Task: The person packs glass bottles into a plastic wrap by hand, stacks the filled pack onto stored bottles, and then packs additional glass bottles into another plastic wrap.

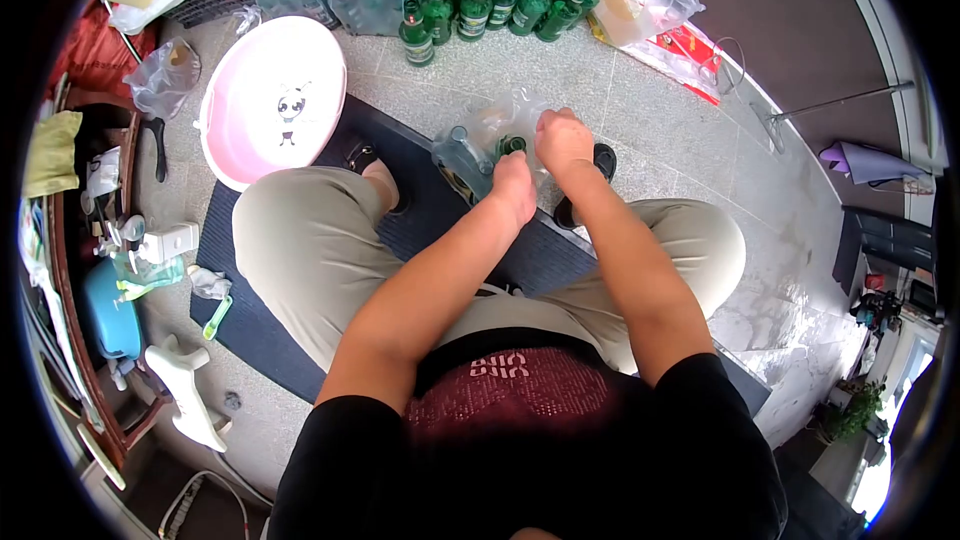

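When seen from above, holds a crumpled, translucent plastic bag (508, 112) between the shoes (605, 161). Includes a smooth clear bottle (464, 153), with long axis slanting from far left toward the body, beside a green glass bottle (512, 145) turned nearly end-on. Has forearms (640, 265) converging: right hand (564, 140) fisted on the bag's edge, left hand (515, 190) curled at the green glass bottle, with exact hold hidden.

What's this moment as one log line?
left hand: at green bottle | right hand: at clear bag | clear bottle: beside green bottle | pink basin: left of bag | grips: unclear
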The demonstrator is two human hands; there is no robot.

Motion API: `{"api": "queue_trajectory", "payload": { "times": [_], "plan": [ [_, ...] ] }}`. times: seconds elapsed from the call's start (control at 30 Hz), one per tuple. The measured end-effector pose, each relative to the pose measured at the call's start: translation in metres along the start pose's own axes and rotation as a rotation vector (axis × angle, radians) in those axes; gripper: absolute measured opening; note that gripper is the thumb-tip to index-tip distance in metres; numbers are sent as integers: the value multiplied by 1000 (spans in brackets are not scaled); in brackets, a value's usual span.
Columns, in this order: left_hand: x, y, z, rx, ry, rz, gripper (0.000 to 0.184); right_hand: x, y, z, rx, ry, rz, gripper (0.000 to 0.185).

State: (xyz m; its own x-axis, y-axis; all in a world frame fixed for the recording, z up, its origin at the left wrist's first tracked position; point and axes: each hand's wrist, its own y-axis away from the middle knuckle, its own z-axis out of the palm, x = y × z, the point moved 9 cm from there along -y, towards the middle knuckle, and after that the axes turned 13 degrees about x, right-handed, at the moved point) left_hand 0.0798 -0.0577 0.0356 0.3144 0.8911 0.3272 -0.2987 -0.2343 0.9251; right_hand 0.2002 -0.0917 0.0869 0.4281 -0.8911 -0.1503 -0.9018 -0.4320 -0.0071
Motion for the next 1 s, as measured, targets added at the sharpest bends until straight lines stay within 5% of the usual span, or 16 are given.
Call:
{"api": "queue_trajectory", "payload": {
  "times": [0.1,0.2,0.33,0.47,0.67,0.83,0.93,1.0],
  "plan": [
    [-8,-18,-5,139,370,-83,25,-6,1,-18,14,-107,-65,19],
    [-9,-28,5,46,503,-22,31,-20,18,-15,-41,-55,-114,19],
    [4,6,10,39,456,-54,39,-9,22,20,-128,30,80,26],
    [5,-4,10,13,449,22,35,-5,16,41,-229,94,-1,29],
    [-14,-61,19,8,359,35,32,1,13,-7,-177,-92,104,24],
    [-22,-77,34,-187,623,-32,32,-18,19,-15,-269,-14,-17,24],
    [-11,-55,23,90,554,51,34,-23,14,-18,-126,21,-114,22],
    [-27,-96,28,-24,529,-65,37,-21,8,-7,-222,46,-127,25]
  ]
}}
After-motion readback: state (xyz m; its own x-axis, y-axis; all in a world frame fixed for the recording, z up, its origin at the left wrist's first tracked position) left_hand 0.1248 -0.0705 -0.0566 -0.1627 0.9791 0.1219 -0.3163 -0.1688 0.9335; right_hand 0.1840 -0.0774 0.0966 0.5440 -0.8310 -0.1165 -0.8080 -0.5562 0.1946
